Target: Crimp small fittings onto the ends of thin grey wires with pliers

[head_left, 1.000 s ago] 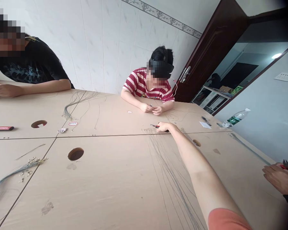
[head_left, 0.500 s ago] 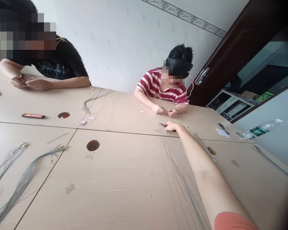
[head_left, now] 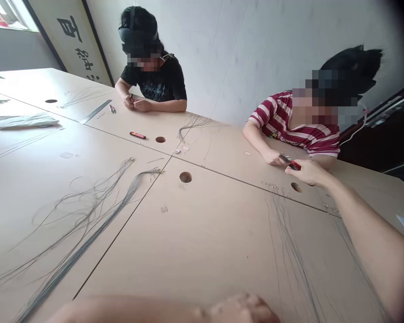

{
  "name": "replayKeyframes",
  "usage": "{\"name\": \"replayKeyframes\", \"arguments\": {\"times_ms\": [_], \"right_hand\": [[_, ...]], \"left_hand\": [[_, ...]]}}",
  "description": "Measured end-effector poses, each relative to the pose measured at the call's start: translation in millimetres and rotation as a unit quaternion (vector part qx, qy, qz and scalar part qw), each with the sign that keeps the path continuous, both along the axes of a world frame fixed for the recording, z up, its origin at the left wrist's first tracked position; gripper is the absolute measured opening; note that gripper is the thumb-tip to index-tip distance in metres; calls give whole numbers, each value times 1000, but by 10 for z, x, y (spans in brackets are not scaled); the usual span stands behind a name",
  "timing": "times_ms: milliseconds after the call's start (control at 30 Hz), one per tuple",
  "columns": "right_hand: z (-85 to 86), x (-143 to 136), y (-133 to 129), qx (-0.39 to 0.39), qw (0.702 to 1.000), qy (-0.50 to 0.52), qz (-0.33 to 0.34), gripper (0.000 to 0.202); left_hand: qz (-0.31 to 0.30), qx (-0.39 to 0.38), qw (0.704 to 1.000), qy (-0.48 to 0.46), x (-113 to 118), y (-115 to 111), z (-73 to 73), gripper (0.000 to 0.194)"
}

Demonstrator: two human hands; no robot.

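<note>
My right hand (head_left: 310, 172) reaches out across the table from the right. It is closed around a red-and-black hand tool (head_left: 293, 165), whose exact kind I cannot make out. The tool's dark end is right by the hand (head_left: 272, 157) of a co-worker in a striped shirt; I cannot tell whether they touch. My left hand (head_left: 245, 309) is at the bottom edge, blurred and partly cut off. Its fingers look curled, and anything inside them is hidden. Between my hands lies a spread of thin grey wires (head_left: 298, 260) with small metal ends (head_left: 274, 185).
Two wire bundles (head_left: 111, 220) lie at left. A red-and-black case (head_left: 138, 135), a metal ruler (head_left: 96, 111) and a white cloth-like sheet (head_left: 27, 121) are farther back. Round holes (head_left: 186, 177) pierce the table (head_left: 202, 251). A co-worker in black (head_left: 161, 85) sits at the far side.
The view has swung left, showing more of the table there. My right hand has lifted the tool from near the wire ends toward the co-worker's hand. My left hand has come into view below.
</note>
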State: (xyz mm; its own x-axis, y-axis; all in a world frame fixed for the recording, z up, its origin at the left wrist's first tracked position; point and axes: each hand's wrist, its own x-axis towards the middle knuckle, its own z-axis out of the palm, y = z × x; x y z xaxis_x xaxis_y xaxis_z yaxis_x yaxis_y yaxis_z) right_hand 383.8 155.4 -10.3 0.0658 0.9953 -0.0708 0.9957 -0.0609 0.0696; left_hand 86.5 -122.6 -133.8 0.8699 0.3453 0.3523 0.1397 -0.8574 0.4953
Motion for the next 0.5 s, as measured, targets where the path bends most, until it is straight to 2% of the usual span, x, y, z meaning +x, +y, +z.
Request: {"name": "replayKeyframes", "arguments": {"times_ms": [67,100,133,167,200,267,333,400,500], "right_hand": [[52,-180,-93,13,999,23,28,8],[64,-288,-136,16,998,36,41,8],[66,-408,-177,18,997,50,52,8],[60,-542,-216,18,996,66,63,9],[44,-690,-252,16,993,85,75,10],[-12,-1034,-317,5,986,131,98,12],[-103,-1447,-369,-9,975,186,122,10],[-229,-1911,-406,-26,960,241,139,7],[-461,-2607,-428,-60,935,317,147,7]], "left_hand": [[25,-11,1000,5,-365,219,86,19],[76,-10,996,37,-613,356,141,22],[159,-11,984,83,-896,506,199,24],[255,-17,957,136,-1203,664,257,24],[323,-23,933,156,-1519,826,311,26],[425,-27,887,178,-2117,1142,399,34],[516,-33,832,200,-2576,1427,451,37],[576,-46,787,217,-2833,1675,469,39],[599,-51,767,225,-2866,1979,452,40]]}}
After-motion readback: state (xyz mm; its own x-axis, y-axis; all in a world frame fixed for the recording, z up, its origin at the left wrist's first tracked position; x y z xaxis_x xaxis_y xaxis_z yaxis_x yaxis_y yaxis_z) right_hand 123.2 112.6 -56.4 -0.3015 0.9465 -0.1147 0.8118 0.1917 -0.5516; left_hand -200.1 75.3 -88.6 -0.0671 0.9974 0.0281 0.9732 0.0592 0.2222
